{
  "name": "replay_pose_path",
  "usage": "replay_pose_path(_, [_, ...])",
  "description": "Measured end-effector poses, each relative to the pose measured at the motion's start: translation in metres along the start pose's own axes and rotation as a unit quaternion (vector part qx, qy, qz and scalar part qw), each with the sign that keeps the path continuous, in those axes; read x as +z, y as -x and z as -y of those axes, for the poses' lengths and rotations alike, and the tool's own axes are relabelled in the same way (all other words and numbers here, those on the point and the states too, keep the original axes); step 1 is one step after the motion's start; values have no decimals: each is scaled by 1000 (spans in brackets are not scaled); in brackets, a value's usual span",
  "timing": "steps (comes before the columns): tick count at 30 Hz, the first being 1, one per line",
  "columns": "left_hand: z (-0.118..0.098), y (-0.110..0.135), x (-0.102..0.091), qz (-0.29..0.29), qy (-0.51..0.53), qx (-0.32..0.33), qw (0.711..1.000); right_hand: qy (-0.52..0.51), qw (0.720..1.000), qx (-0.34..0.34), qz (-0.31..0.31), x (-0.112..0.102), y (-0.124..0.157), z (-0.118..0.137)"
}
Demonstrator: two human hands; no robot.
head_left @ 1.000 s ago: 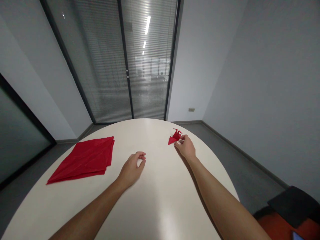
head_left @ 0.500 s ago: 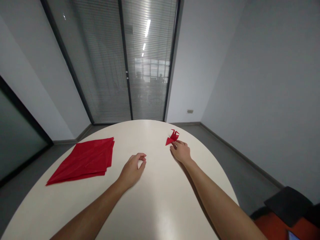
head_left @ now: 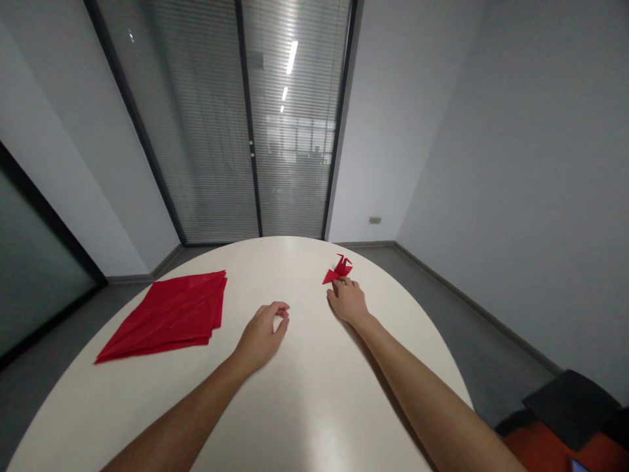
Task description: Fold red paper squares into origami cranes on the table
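A small red origami crane [head_left: 343, 267] stands near the far right edge of the white table. My right hand [head_left: 348, 299] is just in front of it, fingertips at its near side and partly covering it. Its thumb is apart from the bent fingers and does not seem to grip the crane. My left hand [head_left: 261, 332] rests on the table near the middle, fingers loosely curled, a gap between thumb and fingertips, nothing in it. Left of it lies a stack of red paper sheets [head_left: 171, 314], their edges slightly fanned.
The round white table [head_left: 295, 406] fills the foreground. Behind it are a glass partition with blinds [head_left: 295, 190] and grey walls. At the lower right, beyond the table's edge, is a black and orange-red chair [head_left: 565, 406].
My right hand has slid a little to the left along the crane's near side. The crane's left tip has shifted slightly left. My left hand and the paper stack stay in place.
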State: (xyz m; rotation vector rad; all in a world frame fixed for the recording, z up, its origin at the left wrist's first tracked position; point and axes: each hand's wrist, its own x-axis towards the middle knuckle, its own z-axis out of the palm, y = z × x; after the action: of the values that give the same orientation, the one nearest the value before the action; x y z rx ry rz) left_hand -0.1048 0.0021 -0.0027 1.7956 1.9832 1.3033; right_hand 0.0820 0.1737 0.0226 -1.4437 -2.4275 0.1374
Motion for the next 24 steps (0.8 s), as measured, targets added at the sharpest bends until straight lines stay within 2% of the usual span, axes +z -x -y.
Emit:
replay_pose_path(12, [1, -3, -1, 9, -4, 3, 1000, 10, 997, -44, 58, -1, -43, 8])
replay_pose_path(19, [1, -6, -3, 8, -6, 4, 1000, 19, 998, -39, 49, 3, -60, 8])
replay_pose_path(24, [-1, -8, -3, 11, -10, 13, 1000, 41, 998, -37, 31, 7, -59, 9])
